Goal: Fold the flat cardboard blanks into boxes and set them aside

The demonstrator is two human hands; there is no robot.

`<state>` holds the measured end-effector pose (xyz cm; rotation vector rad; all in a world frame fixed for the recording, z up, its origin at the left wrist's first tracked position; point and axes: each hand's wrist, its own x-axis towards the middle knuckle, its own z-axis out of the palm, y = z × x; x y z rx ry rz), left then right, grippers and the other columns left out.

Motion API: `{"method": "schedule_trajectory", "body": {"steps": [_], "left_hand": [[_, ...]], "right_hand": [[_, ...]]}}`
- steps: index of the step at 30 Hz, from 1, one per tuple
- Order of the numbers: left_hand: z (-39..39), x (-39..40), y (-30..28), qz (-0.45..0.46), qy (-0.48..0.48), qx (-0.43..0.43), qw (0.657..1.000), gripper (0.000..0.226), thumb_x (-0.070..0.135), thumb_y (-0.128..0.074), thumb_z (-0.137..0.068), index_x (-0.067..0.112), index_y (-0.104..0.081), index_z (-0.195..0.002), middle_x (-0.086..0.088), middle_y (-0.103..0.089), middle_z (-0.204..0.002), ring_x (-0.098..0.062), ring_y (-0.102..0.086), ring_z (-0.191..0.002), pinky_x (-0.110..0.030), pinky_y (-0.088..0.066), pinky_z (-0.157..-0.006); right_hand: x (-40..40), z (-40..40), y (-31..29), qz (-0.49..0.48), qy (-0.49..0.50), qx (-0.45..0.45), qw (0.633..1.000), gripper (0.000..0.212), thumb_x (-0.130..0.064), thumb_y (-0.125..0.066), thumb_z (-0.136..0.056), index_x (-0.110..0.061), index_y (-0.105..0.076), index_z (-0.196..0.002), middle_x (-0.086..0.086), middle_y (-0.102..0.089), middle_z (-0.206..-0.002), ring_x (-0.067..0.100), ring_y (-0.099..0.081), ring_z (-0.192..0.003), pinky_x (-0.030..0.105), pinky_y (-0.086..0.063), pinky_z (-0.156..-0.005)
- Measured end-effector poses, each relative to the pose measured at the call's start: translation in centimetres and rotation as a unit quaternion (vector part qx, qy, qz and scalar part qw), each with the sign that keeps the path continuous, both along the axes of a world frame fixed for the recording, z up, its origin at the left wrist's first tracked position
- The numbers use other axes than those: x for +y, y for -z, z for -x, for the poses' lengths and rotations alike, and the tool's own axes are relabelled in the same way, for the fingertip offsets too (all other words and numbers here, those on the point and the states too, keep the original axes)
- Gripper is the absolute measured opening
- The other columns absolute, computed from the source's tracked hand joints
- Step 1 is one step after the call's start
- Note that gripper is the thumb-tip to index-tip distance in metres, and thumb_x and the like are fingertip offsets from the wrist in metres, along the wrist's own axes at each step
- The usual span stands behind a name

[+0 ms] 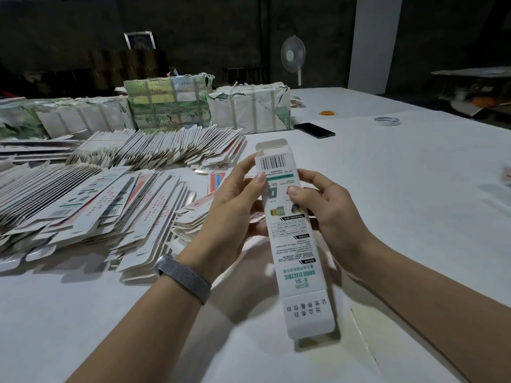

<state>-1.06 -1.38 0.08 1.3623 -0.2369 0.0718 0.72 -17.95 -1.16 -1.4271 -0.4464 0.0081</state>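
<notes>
While the box (293, 230) stood lengthwise above the table (414, 189), your left hand (235, 205) and right hand (326, 205) gripped it, fingers curled round its sides

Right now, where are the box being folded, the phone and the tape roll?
box (294, 239): head view, on its printed long panel.
phone (314, 130): head view, on the middle of its dark screen.
tape roll (387, 121): head view, on its near rim.

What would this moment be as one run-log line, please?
left hand: grips carton blank | right hand: grips it | end flaps: open
</notes>
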Motion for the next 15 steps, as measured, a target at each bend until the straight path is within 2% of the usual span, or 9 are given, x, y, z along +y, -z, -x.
{"method": "schedule_trajectory", "body": {"steps": [4,6,8,10,12,15], "left_hand": [[0.11,-0.02,-0.01,-0.003,0.007,-0.007,1.0,0.03,0.021,-0.051,-0.105,0.027,-0.059,-0.133,-0.011,-0.07,-0.108,-0.019,-0.071,-0.081,-0.025,-0.054,-0.051],[0.07,-0.21,0.15,-0.031,0.012,-0.022,0.999,0.027,0.022,-0.052,-0.104,0.029,-0.062,-0.129,-0.011,-0.071,-0.105,-0.02,-0.07,-0.083,-0.033,-0.057,-0.056],[0.09,-0.51,0.4,-0.059,0.023,-0.031,0.998,0.025,0.024,-0.052,-0.104,0.03,-0.062,-0.126,-0.01,-0.073,-0.105,-0.021,-0.069,-0.086,-0.042,-0.056,-0.067],[0.1,-0.63,0.55,-0.066,0.029,-0.033,0.997,0.024,0.024,-0.053,-0.104,0.029,-0.062,-0.126,-0.011,-0.073,-0.106,-0.022,-0.07,-0.087,-0.043,-0.056,-0.068],[0.09,-0.55,0.55,-0.067,0.029,-0.033,0.997,0.025,0.025,-0.054,-0.103,0.027,-0.062,-0.127,-0.01,-0.074,-0.106,-0.021,-0.07,-0.086,-0.043,-0.056,-0.069],[0.08,-0.4,0.41,-0.062,0.028,-0.03,0.997,0.03,0.031,-0.059,-0.095,0.029,-0.063,-0.125,-0.005,-0.074,-0.102,-0.02,-0.07,-0.087,-0.042,-0.055,-0.072]], "right_hand": [[0.15,0.14,-0.18,-0.015,0.014,0.0,1.0,0.03,-0.015,-0.053,-0.101,-0.018,-0.054,-0.131,0.004,-0.076,-0.094,0.019,-0.074,-0.079,0.026,-0.058,-0.062],[0.29,0.16,-0.31,-0.027,0.034,0.001,0.999,0.036,-0.019,-0.051,-0.102,-0.024,-0.049,-0.137,0.012,-0.073,-0.102,0.022,-0.074,-0.082,0.032,-0.06,-0.067],[0.3,0.11,-0.49,-0.043,0.048,0.001,0.998,0.033,-0.019,-0.051,-0.102,-0.028,-0.051,-0.134,0.015,-0.073,-0.102,0.022,-0.074,-0.081,0.034,-0.061,-0.069],[0.21,0.04,-0.62,-0.046,0.051,-0.002,0.998,0.026,-0.016,-0.049,-0.103,-0.022,-0.059,-0.127,0.011,-0.075,-0.096,0.019,-0.073,-0.076,0.032,-0.06,-0.064],[0.22,0.08,-0.57,-0.028,0.05,-0.009,0.998,0.024,-0.017,-0.048,-0.103,-0.018,-0.063,-0.122,0.006,-0.075,-0.09,0.018,-0.072,-0.074,0.035,-0.058,-0.064],[0.38,0.07,-0.34,-0.026,0.046,-0.01,0.999,0.022,-0.018,-0.048,-0.104,-0.021,-0.061,-0.121,0.002,-0.076,-0.087,0.017,-0.072,-0.074,0.036,-0.057,-0.064]]}}
